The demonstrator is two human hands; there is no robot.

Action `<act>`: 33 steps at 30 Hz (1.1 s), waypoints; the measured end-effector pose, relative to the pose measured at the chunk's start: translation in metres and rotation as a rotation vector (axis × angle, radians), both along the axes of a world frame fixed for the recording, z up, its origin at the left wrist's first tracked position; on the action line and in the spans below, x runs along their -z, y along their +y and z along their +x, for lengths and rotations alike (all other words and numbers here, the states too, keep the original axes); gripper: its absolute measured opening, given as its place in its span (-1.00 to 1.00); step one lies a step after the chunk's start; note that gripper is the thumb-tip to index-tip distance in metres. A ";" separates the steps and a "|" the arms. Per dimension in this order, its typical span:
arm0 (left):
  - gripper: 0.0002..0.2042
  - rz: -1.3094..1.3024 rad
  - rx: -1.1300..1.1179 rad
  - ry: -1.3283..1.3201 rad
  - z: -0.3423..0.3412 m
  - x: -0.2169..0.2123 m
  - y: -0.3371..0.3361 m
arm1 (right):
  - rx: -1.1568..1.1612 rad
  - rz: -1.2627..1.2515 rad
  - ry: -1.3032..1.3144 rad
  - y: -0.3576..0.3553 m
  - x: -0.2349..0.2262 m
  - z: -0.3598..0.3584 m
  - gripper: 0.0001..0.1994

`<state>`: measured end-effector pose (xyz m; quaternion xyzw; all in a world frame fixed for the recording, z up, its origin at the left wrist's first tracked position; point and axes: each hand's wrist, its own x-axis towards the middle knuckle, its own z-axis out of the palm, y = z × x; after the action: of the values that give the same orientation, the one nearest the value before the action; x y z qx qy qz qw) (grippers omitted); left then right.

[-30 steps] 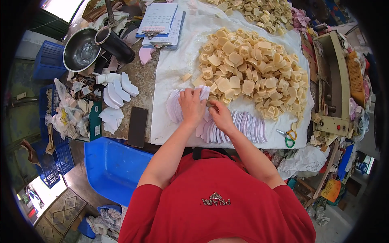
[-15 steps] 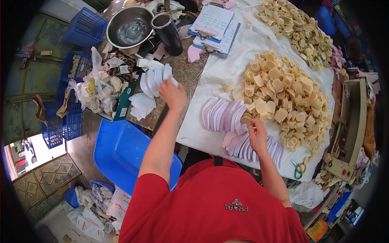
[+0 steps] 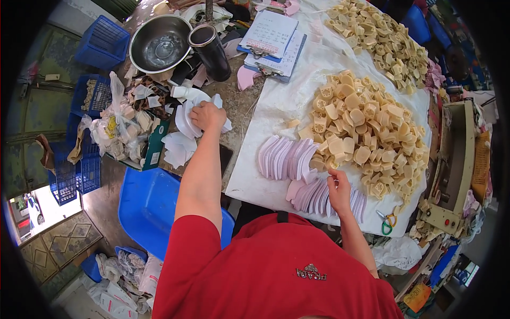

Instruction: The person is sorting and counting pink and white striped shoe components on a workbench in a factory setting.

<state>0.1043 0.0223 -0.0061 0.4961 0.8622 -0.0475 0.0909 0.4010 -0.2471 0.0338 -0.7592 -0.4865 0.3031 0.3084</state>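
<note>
My left hand (image 3: 208, 115) reaches over the bench at the left, its fingers closed on a fanned group of white curved pieces (image 3: 185, 123). My right hand (image 3: 339, 190) is beside the cloth-covered table's front stacks, thumb and fingers pinched together. Whatever is between them is too small to make out. Just left of it stands a row of thin lilac curved pieces (image 3: 281, 157). A second row of lilac pieces (image 3: 316, 196) lies nearer me, partly behind that hand. Beyond, a large heap of cream moulded pieces (image 3: 366, 127) covers the table's middle.
Green-and-orange-handled scissors (image 3: 387, 225) lie at the table's near right corner. A blue tub (image 3: 139, 199) stands below the bench. Clipboards (image 3: 270, 33), a black tumbler (image 3: 213, 59) and a steel bowl (image 3: 151, 56) are farther back. Another cream heap (image 3: 380, 40) lies at far right.
My left hand has moved slightly left and onto the white pieces, its fingers now over them. My right hand has drawn a little nearer me, off the end of the upper lilac row.
</note>
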 end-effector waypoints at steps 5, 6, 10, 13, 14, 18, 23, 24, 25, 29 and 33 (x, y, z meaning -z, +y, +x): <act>-0.55 0.182 0.236 -0.350 0.014 -0.006 -0.034 | 0.043 0.013 0.019 -0.006 0.000 0.004 -0.81; -0.60 0.334 0.238 -0.452 0.018 -0.004 -0.039 | 0.069 0.024 0.043 -0.004 -0.005 0.004 -0.83; -0.66 0.213 0.120 -1.168 0.033 -0.024 -0.074 | 0.082 0.028 0.159 0.016 -0.039 -0.012 -0.86; -0.67 0.227 0.198 -1.372 0.060 -0.061 -0.120 | -0.054 0.085 0.256 0.035 -0.068 -0.035 -0.85; -0.67 0.212 0.255 -1.409 0.067 -0.070 -0.134 | -0.131 0.106 0.242 0.039 -0.072 -0.041 -0.84; -0.64 0.027 0.387 -1.363 0.089 -0.114 -0.177 | -0.155 0.072 0.369 0.050 -0.097 -0.064 -0.83; -0.51 0.351 0.767 -1.094 0.103 -0.104 -0.205 | -0.235 -0.009 0.249 0.042 -0.101 -0.062 -0.84; -0.47 0.389 0.861 -1.004 0.104 -0.104 -0.208 | -0.232 -0.008 0.249 0.040 -0.101 -0.060 -0.84; -0.47 0.388 0.865 -1.004 0.104 -0.104 -0.210 | -0.198 -0.057 0.325 0.038 -0.100 -0.058 -0.85; -0.44 0.275 0.963 -0.915 0.104 -0.106 -0.216 | -0.180 -0.178 0.473 0.033 -0.097 -0.049 -0.86; -0.41 0.246 1.014 -0.883 0.105 -0.110 -0.218 | -0.204 -0.168 0.589 0.028 -0.097 -0.043 -0.86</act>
<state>0.2089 -0.1960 0.1041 0.8182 0.4046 0.2210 0.3434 0.3578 -0.2195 0.1310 -0.6089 -0.4233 0.5782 0.3403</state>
